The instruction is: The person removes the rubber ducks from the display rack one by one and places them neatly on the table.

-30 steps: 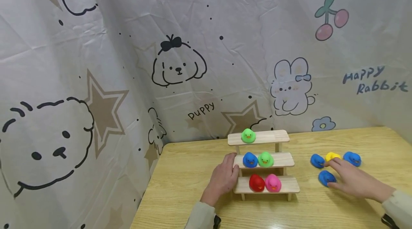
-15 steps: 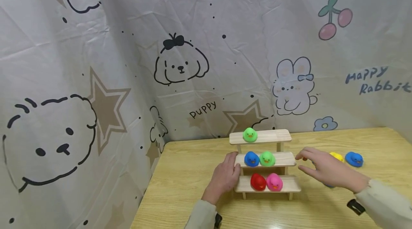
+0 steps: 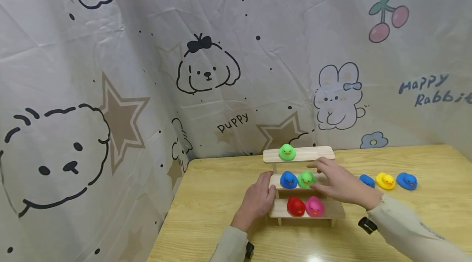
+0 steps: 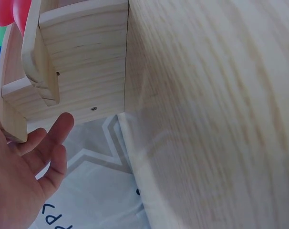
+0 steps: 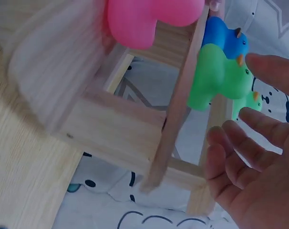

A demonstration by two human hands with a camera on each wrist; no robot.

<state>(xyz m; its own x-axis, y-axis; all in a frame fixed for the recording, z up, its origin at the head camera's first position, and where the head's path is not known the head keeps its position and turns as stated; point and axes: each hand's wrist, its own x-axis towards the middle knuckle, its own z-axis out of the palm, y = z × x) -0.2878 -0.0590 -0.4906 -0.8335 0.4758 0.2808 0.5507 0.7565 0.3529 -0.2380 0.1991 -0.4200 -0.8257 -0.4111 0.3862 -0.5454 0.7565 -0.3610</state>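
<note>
A three-tier wooden display shelf (image 3: 333, 209) stands on the table. My left hand (image 3: 255, 198) grips the left end of its middle board, fingers behind and thumb in front. On that board sit a blue rubber duck (image 3: 289, 180) and a green rubber duck (image 3: 306, 179). My right hand (image 3: 337, 180) is at the right of the green duck, thumb and fingers spread, nothing held; the right wrist view shows a gap before the duck. Another green duck (image 3: 287, 152) sits on the top board. A red duck (image 3: 296, 206) and a pink duck (image 3: 315, 206) share the bottom board.
To the right on the wooden table (image 3: 214, 196) lie a yellow duck (image 3: 385, 181), a blue duck at the far right (image 3: 407, 181) and a blue duck partly behind my right wrist (image 3: 367, 180). A printed cloth (image 3: 276, 69) hangs behind the table.
My right hand has moved left from the loose ducks on the table to the middle board's green duck. My left hand stays on the shelf.
</note>
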